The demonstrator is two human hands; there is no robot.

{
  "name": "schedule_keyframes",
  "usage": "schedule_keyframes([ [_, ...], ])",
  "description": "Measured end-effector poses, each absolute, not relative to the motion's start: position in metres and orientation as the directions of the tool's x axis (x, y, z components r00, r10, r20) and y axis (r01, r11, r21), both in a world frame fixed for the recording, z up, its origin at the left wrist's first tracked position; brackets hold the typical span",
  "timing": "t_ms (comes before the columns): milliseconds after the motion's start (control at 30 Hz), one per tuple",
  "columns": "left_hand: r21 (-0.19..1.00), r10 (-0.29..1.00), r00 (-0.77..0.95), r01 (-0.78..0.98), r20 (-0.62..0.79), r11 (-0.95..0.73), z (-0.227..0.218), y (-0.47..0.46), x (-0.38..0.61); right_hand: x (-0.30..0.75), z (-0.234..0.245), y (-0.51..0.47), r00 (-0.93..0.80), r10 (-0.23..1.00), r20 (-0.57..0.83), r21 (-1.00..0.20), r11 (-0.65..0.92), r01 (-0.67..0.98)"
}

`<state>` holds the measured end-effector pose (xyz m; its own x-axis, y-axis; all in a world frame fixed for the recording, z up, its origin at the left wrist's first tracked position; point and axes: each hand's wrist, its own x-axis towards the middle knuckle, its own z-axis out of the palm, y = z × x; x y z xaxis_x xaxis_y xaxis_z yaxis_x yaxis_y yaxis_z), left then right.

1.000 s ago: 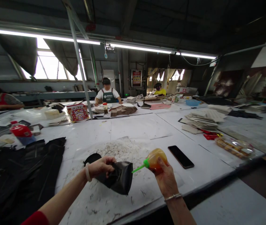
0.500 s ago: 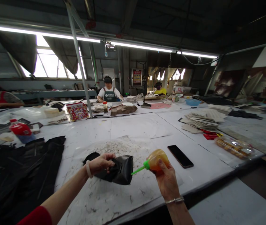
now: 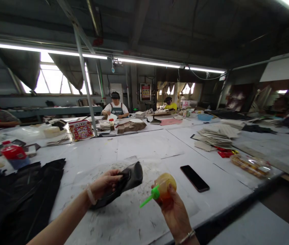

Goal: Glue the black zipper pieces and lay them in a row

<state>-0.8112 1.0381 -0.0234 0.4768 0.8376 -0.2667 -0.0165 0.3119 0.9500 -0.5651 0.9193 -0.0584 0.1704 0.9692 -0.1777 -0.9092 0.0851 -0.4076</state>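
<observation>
My left hand (image 3: 107, 183) pinches a black leather-like piece (image 3: 131, 175) with a folded, curved end, lifted over the table. Part of that piece is hidden behind my fingers and wrist. In my right hand (image 3: 173, 211) is a squeeze bottle (image 3: 166, 189) of amber liquid with a green nozzle, my fingers wrapped round it. The nozzle points down and to the left, apart from the black piece. Beneath both hands lies a translucent sheet (image 3: 124, 217) with dark smears. A black phone (image 3: 194, 178) rests just right of the bottle.
Black material (image 3: 19, 194) covers the table's left side, near a red-capped bottle (image 3: 14, 154). Stacked grey sheets (image 3: 214, 137) and a clear food pack (image 3: 251, 166) lie to the right. A metal post (image 3: 87, 85) rises beside a patterned box (image 3: 80, 130). Co-workers (image 3: 116, 107) sit beyond.
The black piece has tilted, its curved end now turned upward. The squeeze bottle has come slightly left and lower, its nozzle now angled more downward and away from the piece's edge.
</observation>
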Motion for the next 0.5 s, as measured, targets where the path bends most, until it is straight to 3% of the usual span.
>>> schedule_keyframes([
  [167,0.946,0.895,0.322,0.007,-0.309,0.324,0.015,1.024,-0.810,-0.552,-0.044,0.928,0.281,0.945,-0.166,-0.308,0.221,-0.925],
  [300,0.933,0.905,0.229,0.067,-0.358,0.353,0.019,1.007,-0.805,-0.541,-0.039,0.944,0.398,0.912,-0.096,-0.337,0.347,-0.875],
  [500,0.926,0.901,0.220,0.029,-0.373,0.376,0.006,1.002,-0.791,-0.542,-0.035,0.956,0.471,0.882,-0.018,-0.390,0.428,-0.815],
])
